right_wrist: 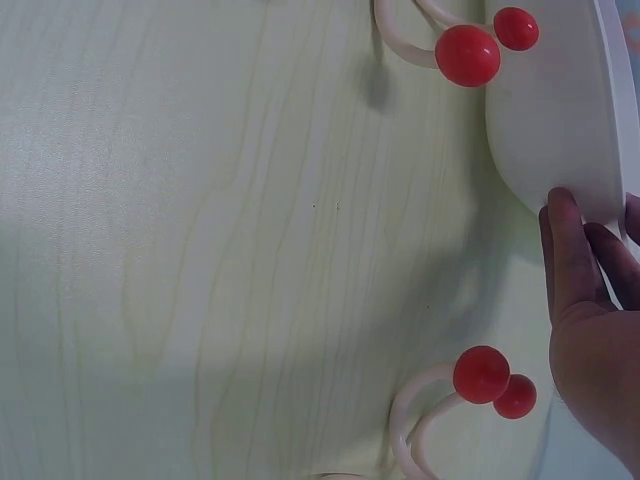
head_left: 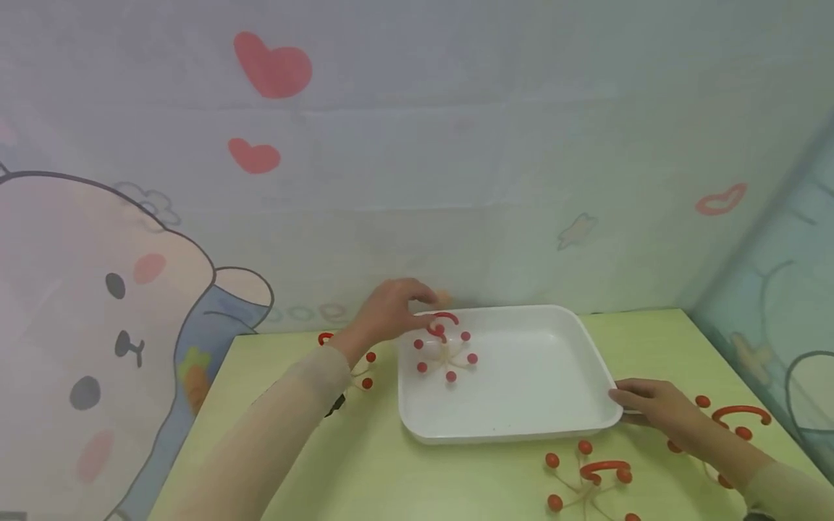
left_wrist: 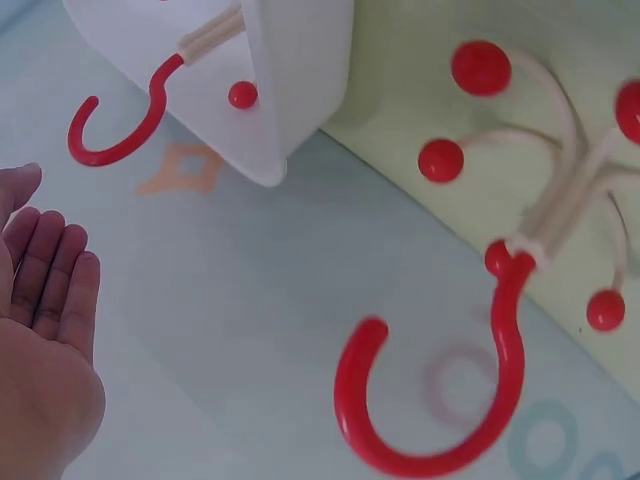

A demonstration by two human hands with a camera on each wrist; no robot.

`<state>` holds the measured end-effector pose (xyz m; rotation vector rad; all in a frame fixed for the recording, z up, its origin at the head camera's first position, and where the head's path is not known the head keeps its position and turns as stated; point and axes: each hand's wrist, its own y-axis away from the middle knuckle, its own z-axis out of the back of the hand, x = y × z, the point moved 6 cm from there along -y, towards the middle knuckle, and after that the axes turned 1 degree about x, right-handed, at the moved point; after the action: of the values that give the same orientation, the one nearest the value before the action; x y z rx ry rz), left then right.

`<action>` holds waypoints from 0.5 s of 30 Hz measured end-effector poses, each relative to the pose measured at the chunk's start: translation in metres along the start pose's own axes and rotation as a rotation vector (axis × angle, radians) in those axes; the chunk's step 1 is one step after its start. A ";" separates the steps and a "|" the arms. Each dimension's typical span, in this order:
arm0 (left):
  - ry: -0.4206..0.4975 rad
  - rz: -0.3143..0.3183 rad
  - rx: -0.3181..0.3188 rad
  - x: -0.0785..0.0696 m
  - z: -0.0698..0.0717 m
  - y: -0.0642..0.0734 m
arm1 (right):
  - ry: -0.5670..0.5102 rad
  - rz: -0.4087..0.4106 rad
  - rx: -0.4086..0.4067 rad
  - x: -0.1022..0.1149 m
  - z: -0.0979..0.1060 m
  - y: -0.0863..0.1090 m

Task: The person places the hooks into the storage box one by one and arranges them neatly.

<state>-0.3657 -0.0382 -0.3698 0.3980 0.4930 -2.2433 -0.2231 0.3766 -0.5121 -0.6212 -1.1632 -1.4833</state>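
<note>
A white rectangular tray (head_left: 521, 391) holds one massager-like piece (head_left: 445, 353) at its left end: a red hook on cream prongs tipped with red balls. My left hand (head_left: 394, 310) is over the tray's back left corner beside that red hook. In the left wrist view a gap separates the fingers (left_wrist: 50, 265) from the hook (left_wrist: 152, 112), and the hand holds nothing. My right hand (head_left: 658, 407) grips the tray's front right corner, thumb on the rim. In the right wrist view its fingers (right_wrist: 572, 250) lie against the tray's outer side (right_wrist: 555, 110).
Similar hooked pieces lie on the pale green wood-grain table (head_left: 456, 477): one in front of the tray (head_left: 589, 481), one partly behind my right forearm (head_left: 741, 414), one partly behind my left wrist (head_left: 365, 370). A printed cloth wall (head_left: 489, 181) stands right behind the tray.
</note>
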 end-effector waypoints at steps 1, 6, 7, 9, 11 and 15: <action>-0.011 -0.002 0.005 -0.001 0.003 0.001 | -0.006 -0.001 0.001 -0.001 0.001 0.000; -0.047 -0.018 0.011 -0.003 0.019 0.009 | -0.007 -0.003 0.009 -0.002 0.004 0.000; -0.050 -0.016 0.014 -0.003 0.021 0.011 | -0.003 -0.007 0.007 -0.002 0.004 0.000; -0.063 -0.013 0.016 -0.003 0.025 0.014 | 0.012 -0.018 0.005 -0.001 0.005 0.000; -0.071 -0.007 0.019 -0.003 0.030 0.018 | 0.024 -0.029 0.003 -0.001 0.005 -0.001; -0.078 -0.007 0.024 -0.001 0.039 0.024 | 0.035 -0.039 0.004 -0.002 0.005 -0.002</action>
<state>-0.3516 -0.0699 -0.3408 0.3204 0.4274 -2.2641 -0.2254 0.3819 -0.5120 -0.5698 -1.1570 -1.5185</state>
